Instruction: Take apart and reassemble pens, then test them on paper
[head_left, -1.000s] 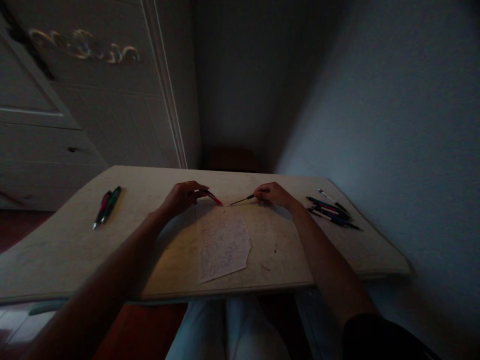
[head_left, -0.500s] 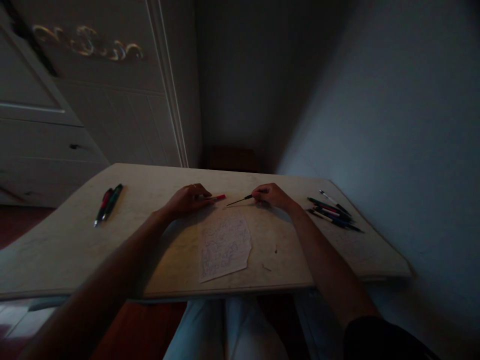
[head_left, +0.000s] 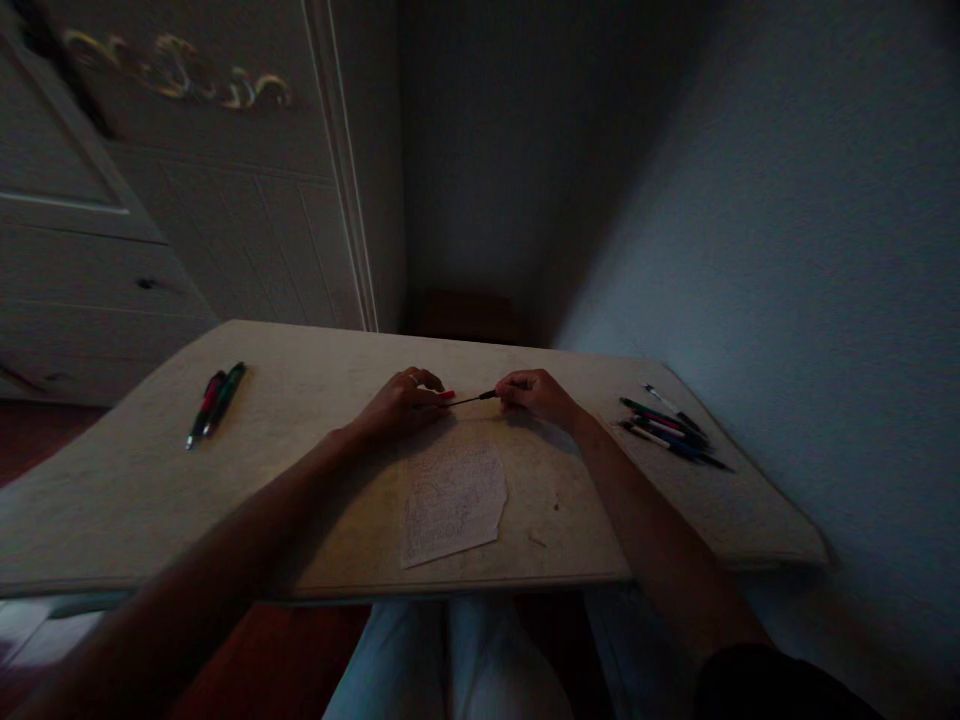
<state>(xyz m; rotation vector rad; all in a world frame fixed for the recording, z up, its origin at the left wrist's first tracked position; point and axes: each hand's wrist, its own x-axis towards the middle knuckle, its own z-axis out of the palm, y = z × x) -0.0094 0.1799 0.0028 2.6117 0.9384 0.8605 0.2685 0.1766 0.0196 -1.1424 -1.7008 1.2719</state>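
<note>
My left hand (head_left: 409, 402) is closed on a small red pen part (head_left: 448, 395), whose red end shows past the fingertips; the rest is hidden in the fingers. Opposite it, my right hand (head_left: 536, 395) pinches a thin dark pen refill (head_left: 471, 399) by its thicker black end. The refill points left, and its thin end reaches the left fingertips by the red part. Whether it touches or enters that part, I cannot tell. Below both hands lies a torn sheet of paper (head_left: 454, 500) covered in scribbles.
On the table (head_left: 330, 540), two pens (head_left: 216, 405) lie at the left. A loose pile of several pens (head_left: 671, 430) is at the right, near the wall (head_left: 840, 300). Small bits of debris (head_left: 536, 538) lie right of the paper. A pale cabinet (head_left: 247, 240) stands behind.
My hands have come closer together. The left hand has moved right with the red part, and the refill's thin end, apart from it before, now meets the left fingertips.
</note>
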